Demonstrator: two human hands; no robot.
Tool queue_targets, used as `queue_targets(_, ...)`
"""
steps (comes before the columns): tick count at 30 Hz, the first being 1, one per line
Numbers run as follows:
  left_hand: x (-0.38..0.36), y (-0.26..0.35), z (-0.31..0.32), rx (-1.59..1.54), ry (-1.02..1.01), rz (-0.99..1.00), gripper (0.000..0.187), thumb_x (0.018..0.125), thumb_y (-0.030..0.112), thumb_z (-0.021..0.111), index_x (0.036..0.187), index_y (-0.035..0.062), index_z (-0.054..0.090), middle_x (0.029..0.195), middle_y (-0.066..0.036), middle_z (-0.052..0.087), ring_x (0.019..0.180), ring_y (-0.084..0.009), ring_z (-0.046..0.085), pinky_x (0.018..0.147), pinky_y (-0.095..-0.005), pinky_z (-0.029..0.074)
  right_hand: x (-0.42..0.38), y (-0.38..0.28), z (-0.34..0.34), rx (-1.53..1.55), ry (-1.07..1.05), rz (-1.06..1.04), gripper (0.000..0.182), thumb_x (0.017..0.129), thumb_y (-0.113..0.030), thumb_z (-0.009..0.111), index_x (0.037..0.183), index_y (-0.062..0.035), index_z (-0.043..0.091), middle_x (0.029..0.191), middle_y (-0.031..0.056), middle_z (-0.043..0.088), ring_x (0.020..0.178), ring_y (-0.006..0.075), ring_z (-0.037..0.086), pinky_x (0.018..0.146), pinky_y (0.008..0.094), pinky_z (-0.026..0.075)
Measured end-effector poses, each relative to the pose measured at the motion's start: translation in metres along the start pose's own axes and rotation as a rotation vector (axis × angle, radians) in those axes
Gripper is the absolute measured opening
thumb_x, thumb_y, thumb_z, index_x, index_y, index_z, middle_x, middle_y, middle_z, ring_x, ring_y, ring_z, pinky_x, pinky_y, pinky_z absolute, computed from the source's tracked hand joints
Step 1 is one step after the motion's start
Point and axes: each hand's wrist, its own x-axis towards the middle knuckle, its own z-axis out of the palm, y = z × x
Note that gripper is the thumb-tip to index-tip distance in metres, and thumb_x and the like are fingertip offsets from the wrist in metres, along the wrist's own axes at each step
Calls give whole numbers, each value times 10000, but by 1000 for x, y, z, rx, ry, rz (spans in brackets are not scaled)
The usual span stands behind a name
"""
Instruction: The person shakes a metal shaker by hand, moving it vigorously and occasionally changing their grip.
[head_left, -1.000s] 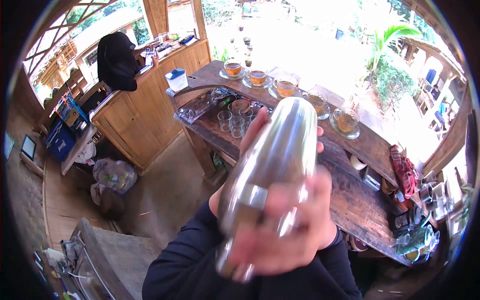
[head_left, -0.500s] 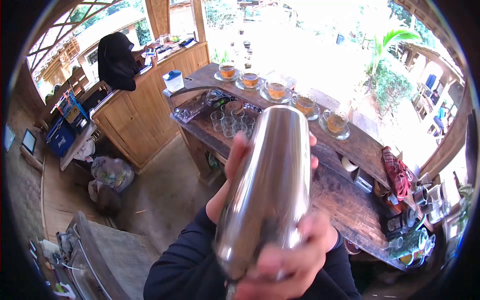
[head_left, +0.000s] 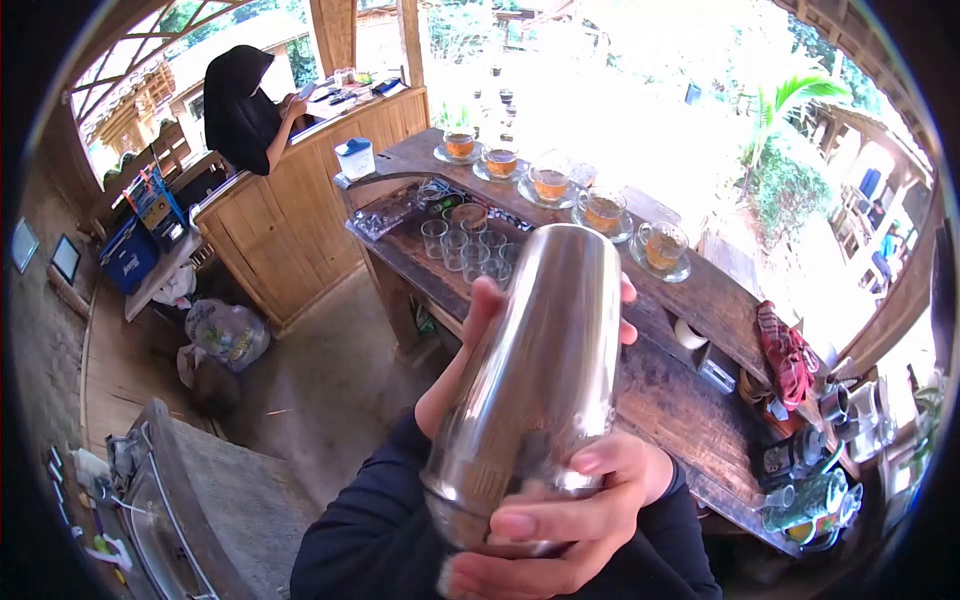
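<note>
A shiny steel cocktail shaker (head_left: 545, 370) fills the middle of the view, tilted, its narrower end up and away from me. My left hand (head_left: 478, 325) wraps round it from behind; the thumb shows on its left side and fingertips on its right. My right hand (head_left: 590, 510) grips the wide lower end, fingers spread across the metal. Beyond the shaker, glass cups of amber drink (head_left: 550, 185) stand on saucers along the raised wooden counter. Several upturned-looking clear glasses (head_left: 455, 248) stand on the lower shelf, partly hidden by the shaker.
A person in black (head_left: 240, 110) stands at a wooden desk (head_left: 290, 215) on the left. A blue-lidded tub (head_left: 354, 158) sits at the counter's end. On the right are a red cloth (head_left: 785, 355) and glass jugs (head_left: 820, 500). A plastic bag (head_left: 228, 333) lies on the floor.
The shaker, held in both hands, has shifted slightly down and is less blurred. My right fingers look steadier on its base. The person at the desk has raised their head and hands slightly.
</note>
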Motion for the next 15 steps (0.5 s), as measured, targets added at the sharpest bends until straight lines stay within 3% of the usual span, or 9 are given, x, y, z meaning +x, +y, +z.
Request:
queue_targets(3, -5, 4, -17, 5, 44, -143, 884, 819, 599, 593, 1410, 17, 287, 1282, -205, 476, 1147, -361, 520, 857, -477, 539, -17, 32, 5, 24, -54, 73, 230, 718, -239, 723, 922, -168, 643, 990, 42, 661, 988, 281, 627, 859, 425, 459)
queue_targets(5, 2, -33, -39, -1110, -381, 1, 632, 905, 525, 479, 1254, -1, 492, 1164, -176, 584, 1088, -247, 561, 948, -405, 461, -31, 54, 13, 36, -94, 129, 285, 700, -286, 746, 921, -140, 637, 1011, 98, 656, 973, 315, 622, 850, 440, 472)
queue_targets(6, -1, -32, -38, -1116, -380, 2, 632, 905, 525, 479, 1254, -1, 492, 1164, -176, 584, 1088, -247, 561, 948, -405, 461, -33, 65, 22, -35, -64, 350, 369, 661, -334, 756, 926, -105, 638, 1035, 131, 638, 1005, 331, 605, 820, 455, 477)
queue_targets(8, -6, -18, -28, -781, 0, -55, 632, 909, 528, 466, 1263, 4, 486, 1173, -177, 578, 1100, -264, 556, 934, -413, 477, -28, 63, 15, -28, -1, 405, 398, 633, -336, 775, 936, -114, 643, 1012, 110, 646, 995, 329, 608, 810, 448, 478)
queue_targets(10, -3, 7, -14, -414, 354, -128, 633, 914, 530, 453, 1272, 9, 480, 1182, -178, 572, 1112, -280, 550, 920, -420, 493, -11, 31, -9, 45, -150, 185, 350, 708, -245, 745, 956, -20, 644, 1085, 141, 639, 1061, 356, 581, 942, 501, 417)
queue_targets(11, -3, 13, -7, -227, 526, -150, 633, 916, 531, 446, 1276, 12, 478, 1186, -178, 570, 1118, -289, 547, 913, -424, 501, -3, 19, -11, 37, -58, 26, 205, 735, -193, 693, 918, -110, 654, 1049, 45, 647, 1038, 269, 605, 913, 446, 435)
queue_targets(12, -1, 10, 11, 45, 520, -42, 737, 872, 576, 514, 1341, 18, 401, 1238, -208, 504, 1149, -327, 529, 851, -434, 545, 0, 9, -8, 29, 35, -137, 134, 762, -141, 642, 880, -200, 663, 1013, -50, 654, 1015, 181, 629, 884, 392, 453)
queue_targets(13, -2, 12, 2, 157, 230, 4, 803, 842, 595, 550, 1368, 19, 356, 1264, -220, 463, 1154, -341, 524, 832, -433, 554, -18, 0, 8, 67, 189, -291, 131, 763, -136, 646, 869, -210, 661, 1002, -89, 649, 1011, 132, 631, 911, 386, 440)
queue_targets(15, 2, 9, -17, 299, -179, 196, 966, 762, 627, 640, 1402, 2, 275, 1304, -239, 376, 1150, -362, 522, 777, -390, 579, -8, 14, -7, 128, 22, -449, 156, 757, -129, 654, 889, -211, 655, 986, -101, 642, 1008, 106, 628, 918, 385, 439)
